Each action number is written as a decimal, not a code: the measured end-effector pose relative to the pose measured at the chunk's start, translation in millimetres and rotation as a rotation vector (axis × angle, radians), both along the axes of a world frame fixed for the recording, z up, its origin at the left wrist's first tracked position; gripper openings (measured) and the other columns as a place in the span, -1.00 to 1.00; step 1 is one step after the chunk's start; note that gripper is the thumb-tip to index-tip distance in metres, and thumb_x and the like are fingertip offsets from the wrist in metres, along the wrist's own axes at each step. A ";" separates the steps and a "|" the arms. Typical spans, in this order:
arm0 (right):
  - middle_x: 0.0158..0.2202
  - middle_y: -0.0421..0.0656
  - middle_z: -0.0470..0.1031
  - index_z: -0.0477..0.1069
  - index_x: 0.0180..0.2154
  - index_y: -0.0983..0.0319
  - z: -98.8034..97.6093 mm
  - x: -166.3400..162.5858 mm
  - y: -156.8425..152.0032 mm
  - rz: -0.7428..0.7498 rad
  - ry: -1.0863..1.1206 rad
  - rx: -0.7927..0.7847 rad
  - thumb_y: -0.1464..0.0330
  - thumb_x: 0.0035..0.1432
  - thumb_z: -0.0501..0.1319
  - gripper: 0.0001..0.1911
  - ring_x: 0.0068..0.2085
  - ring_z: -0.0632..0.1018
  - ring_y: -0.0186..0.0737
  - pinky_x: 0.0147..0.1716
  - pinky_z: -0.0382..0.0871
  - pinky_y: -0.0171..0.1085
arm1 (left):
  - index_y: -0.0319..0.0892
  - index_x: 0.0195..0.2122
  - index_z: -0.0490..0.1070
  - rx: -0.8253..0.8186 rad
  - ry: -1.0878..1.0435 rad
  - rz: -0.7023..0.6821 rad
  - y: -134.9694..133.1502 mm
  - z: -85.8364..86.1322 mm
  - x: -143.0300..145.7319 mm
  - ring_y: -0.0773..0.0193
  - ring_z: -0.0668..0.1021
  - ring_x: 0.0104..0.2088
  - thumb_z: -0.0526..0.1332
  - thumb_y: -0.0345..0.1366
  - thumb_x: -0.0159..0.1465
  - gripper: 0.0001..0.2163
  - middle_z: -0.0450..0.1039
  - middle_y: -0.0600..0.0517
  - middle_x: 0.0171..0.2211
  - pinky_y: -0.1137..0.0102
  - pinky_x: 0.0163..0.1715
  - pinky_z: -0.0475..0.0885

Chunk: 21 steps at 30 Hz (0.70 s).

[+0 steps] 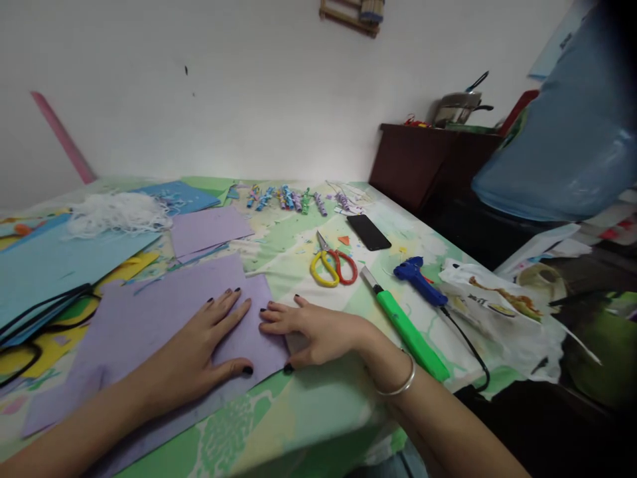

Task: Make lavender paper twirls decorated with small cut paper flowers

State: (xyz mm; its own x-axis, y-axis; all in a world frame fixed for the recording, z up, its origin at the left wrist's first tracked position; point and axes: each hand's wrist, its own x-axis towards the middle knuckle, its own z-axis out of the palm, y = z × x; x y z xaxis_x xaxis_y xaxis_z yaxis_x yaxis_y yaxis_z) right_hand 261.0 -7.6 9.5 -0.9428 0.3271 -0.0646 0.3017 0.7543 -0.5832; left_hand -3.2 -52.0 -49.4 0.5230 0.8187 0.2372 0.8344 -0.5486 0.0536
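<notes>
A large lilac paper sheet (pixel 154 312) lies in front of me on the table. My left hand (pixel 204 345) rests flat on it, fingers stretched out and together. Beside it, my right hand (pixel 311 332) presses the sheet's right edge with fingers extended and the thumb down by the paper's corner. A silver bangle (pixel 398 382) sits on the right wrist. Neither hand holds anything.
Red-and-yellow scissors (pixel 332 264), a green utility knife (pixel 405 325), a blue glue gun (pixel 421 280) with its cord, and a black phone (pixel 368 232) lie to the right. Several curled paper pieces (pixel 288 198), blue sheets (pixel 54 259), another lilac sheet (pixel 209 229) and white shreds (pixel 117 212) are farther back. A plastic bag (pixel 497 302) hangs at the table's right edge.
</notes>
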 end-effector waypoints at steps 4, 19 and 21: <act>0.34 0.10 0.02 0.09 0.28 0.32 -1.6 -0.8 -0.2 -0.011 0.006 -0.027 0.40 0.10 0.29 -0.25 0.38 -0.06 -0.05 0.27 -0.34 0.23 | -0.16 0.34 0.00 -0.054 0.002 0.026 -0.8 6.8 4.4 -0.12 0.15 0.31 0.13 0.17 0.20 -0.21 -0.01 -0.22 0.34 -0.02 0.21 0.20; 0.34 0.11 0.03 0.13 0.25 0.34 -0.2 -1.3 -0.5 0.001 -0.009 -0.012 0.40 0.14 0.27 -0.32 0.38 -0.06 -0.04 0.27 -0.34 0.25 | -0.10 0.36 -0.04 0.050 0.046 -0.007 -0.6 3.7 -0.5 -0.12 0.25 0.26 0.14 0.14 0.21 -0.22 0.04 -0.18 0.33 0.02 0.12 0.33; 0.34 0.13 0.03 0.13 0.24 0.37 0.0 -0.8 -1.1 0.008 -0.010 0.001 0.39 0.15 0.27 -0.34 0.37 -0.04 -0.02 0.26 -0.31 0.28 | -0.08 0.37 -0.08 0.117 0.069 -0.028 0.6 0.7 -2.5 -0.12 0.29 0.24 0.15 0.13 0.20 -0.21 0.07 -0.18 0.32 0.03 0.08 0.37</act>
State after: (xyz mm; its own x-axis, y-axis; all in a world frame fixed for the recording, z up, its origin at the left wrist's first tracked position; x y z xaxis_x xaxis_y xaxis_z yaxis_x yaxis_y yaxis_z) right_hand 260.2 -8.7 9.5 -0.9445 0.3201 -0.0739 0.3020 0.7574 -0.5789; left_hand -5.7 -51.4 -48.8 0.5638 0.7725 0.2923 0.8181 -0.5709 -0.0692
